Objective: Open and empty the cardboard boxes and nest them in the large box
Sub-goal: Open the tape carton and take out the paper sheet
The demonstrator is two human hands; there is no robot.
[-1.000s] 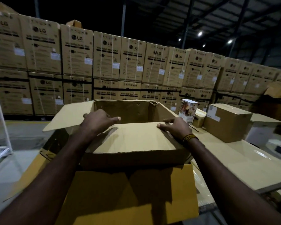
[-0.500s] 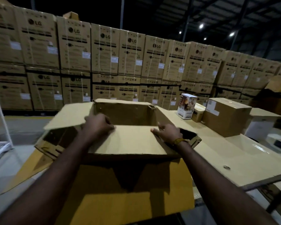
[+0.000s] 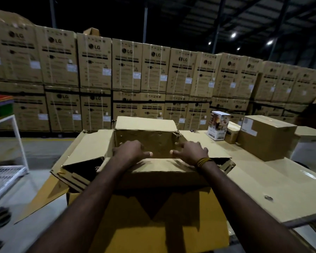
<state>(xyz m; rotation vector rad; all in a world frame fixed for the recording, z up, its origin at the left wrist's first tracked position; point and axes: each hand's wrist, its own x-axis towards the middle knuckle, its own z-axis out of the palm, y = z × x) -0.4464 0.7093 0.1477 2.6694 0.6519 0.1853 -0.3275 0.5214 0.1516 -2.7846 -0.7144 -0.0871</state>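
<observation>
Both our hands, left hand [image 3: 130, 151] and right hand [image 3: 191, 152], press flat, fingers spread, holding nothing, on the near flap of the open cardboard box [image 3: 146, 137]; worn, creased brown.

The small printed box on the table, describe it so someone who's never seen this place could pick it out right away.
Start at the long table in front of the wall of stacked LG cartons, and look to its far end, right of the open cardboard box. There the small printed box stands upright. Unlike its plain brown neighbours, it is white with colourful pictures.
</observation>
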